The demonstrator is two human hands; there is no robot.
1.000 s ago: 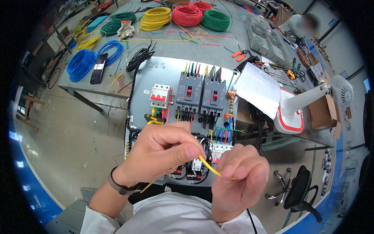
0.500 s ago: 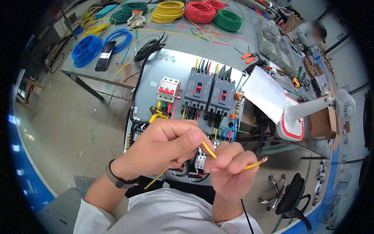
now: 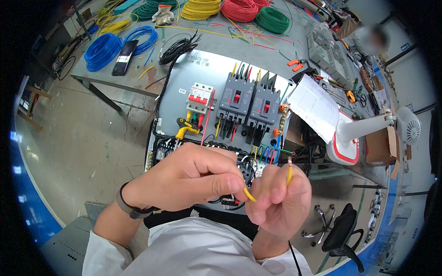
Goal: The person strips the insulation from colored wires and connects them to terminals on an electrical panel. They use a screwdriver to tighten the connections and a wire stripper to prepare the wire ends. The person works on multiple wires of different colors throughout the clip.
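A short yellow wire [image 3: 249, 195] runs between my two hands, its bare copper tip pointing up past my right fingers. My left hand [image 3: 198, 177] pinches the wire between thumb and forefinger. Closed around the wire's other part, my right hand [image 3: 281, 198] is close beside the left one. Both are above the near edge of a metal mounting panel [image 3: 182, 76]. On the panel sit two dark moulded-case breakers [image 3: 235, 97] and a white breaker with red levers [image 3: 199, 98]. Yellow-handled pliers [image 3: 188, 128] lie below the white breaker. My hands hide part of the panel's lower wiring.
Coils of blue [image 3: 102, 51], yellow, red and green wire stand on the table, with a phone [image 3: 124, 57] at left. Orange-handled cutters [image 3: 297, 64], paper sheets [image 3: 313, 103] and a white fan [image 3: 345, 140] are at right. A person [image 3: 368, 41] is at the far right.
My right hand has turned, so the wire's copper tip swings from pointing right to pointing up. The wire bends more between my hands. Its tail below my left hand has gone out of sight.
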